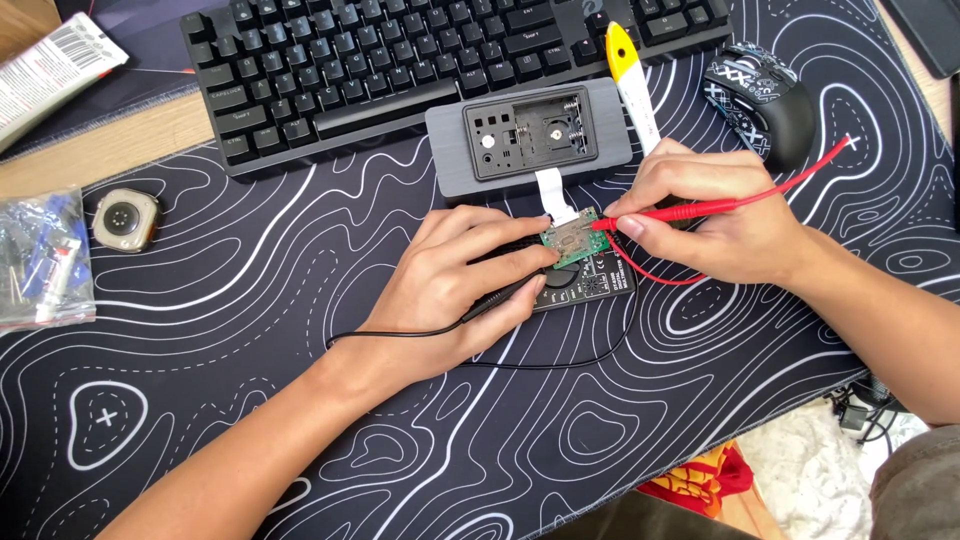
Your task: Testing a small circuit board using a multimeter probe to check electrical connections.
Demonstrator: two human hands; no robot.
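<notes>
A small green circuit board (570, 240) lies on a black multimeter (585, 283), joined by a white ribbon cable (553, 193) to an opened grey device (530, 135). My left hand (455, 290) rests over the multimeter, gripping a black test probe (505, 297) whose tip points at the board. My right hand (715, 222) pinches a red test probe (690, 211), its tip touching the board's right edge. The black lead loops below my left wrist; the red lead runs off to the right.
A black keyboard (400, 70) lies at the back, a patterned mouse (762, 100) at right. A yellow-and-white tool (630, 75) leans beside the grey device. A watch body (125, 218) and a plastic bag of parts (42, 260) sit at left on the black wavy-patterned desk mat (250, 330).
</notes>
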